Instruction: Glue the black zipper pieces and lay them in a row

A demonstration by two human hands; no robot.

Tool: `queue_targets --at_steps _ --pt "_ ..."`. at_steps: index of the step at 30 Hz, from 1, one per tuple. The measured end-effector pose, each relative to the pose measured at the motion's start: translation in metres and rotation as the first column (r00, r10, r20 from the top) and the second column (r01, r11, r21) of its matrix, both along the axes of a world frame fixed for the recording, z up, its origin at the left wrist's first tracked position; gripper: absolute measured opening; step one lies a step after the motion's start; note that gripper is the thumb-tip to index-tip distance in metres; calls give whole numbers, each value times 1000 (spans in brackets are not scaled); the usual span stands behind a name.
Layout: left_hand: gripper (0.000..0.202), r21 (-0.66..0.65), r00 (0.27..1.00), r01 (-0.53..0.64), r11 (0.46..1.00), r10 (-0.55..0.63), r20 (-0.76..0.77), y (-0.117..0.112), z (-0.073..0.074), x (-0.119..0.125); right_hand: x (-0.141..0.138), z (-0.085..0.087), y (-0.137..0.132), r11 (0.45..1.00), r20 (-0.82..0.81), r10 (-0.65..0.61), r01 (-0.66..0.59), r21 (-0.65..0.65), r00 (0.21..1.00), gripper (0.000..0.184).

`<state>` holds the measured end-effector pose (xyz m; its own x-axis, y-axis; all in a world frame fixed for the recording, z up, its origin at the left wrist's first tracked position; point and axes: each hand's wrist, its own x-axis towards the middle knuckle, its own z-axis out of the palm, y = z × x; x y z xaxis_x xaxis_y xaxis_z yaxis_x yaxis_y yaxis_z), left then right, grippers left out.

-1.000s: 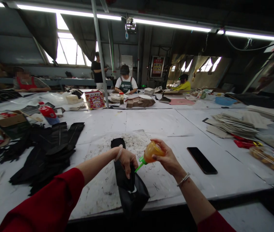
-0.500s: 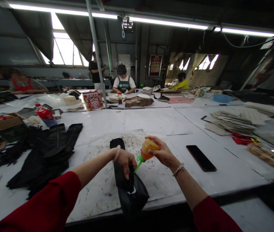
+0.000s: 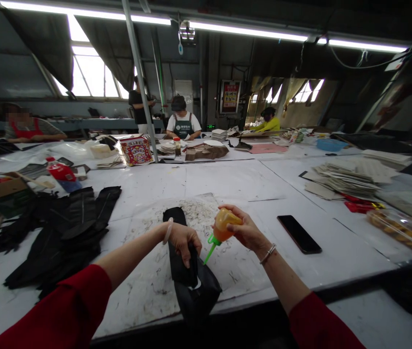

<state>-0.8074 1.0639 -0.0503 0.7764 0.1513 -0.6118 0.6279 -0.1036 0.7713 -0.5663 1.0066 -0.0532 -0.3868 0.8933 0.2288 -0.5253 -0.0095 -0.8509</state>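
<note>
My left hand (image 3: pixel 183 242) is closed on the upper edge of a long black leather-like piece (image 3: pixel 197 293), whose near end hangs over the table's front edge. A small white patch shows in a fold below my fingers. In my right hand (image 3: pixel 244 228) is a squeeze bottle (image 3: pixel 227 224) of amber liquid, probably glue, tipped downward. Its thin green nozzle points at the black piece close to my left fingers, the tip at or just over the surface. Whether liquid is coming out cannot be made out.
Black fabric pieces (image 3: pixel 71 228) lie to the left, near a red-labelled bottle (image 3: pixel 60 170) and a box (image 3: pixel 6 194). A phone (image 3: pixel 299 234), stacked card sheets (image 3: pixel 340 179) and a clear food tray (image 3: pixel 402 228) are on the right. Several people sit or stand beyond the table (image 3: pixel 224 177).
The nozzle tip has moved slightly down along the black piece, away from my left fingers. My left hand keeps its grip. The whole view has shifted a little.
</note>
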Motion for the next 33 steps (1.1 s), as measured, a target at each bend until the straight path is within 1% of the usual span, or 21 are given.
queue_targets --at_steps 4,10,14,18,25,29,33 --pt "39 0 999 -37 999 37 23 -4 6 -4 3 -3 -2 1000 -36 11 -11 -6 999 56" --pt "44 -27 991 -128 991 129 23 -9 15 -11 3 -9 -5 1000 -101 18 -17 9 995 57" --pt "41 -33 988 -134 990 136 77 -9 16 -18 2 -14 -7 1000 -141 9 -7 16 990 57" --pt "40 -29 983 -160 987 162 89 -9 17 -24 2 -23 -9 1000 -184 -8 10 9 983 56" --pt "38 -38 973 -191 981 194 129 -11 26 -30 1 -38 -12 998 -257 -56 45 -46 965 57" --pt "39 -16 966 -217 976 217 139 -9 26 -34 -1 -42 -15 994 -293 -92 70 -85 952 54" --pt "39 -35 953 -247 968 250 173 -6 21 -39 -2 -47 -19 989 -330 -130 98 -111 935 52"
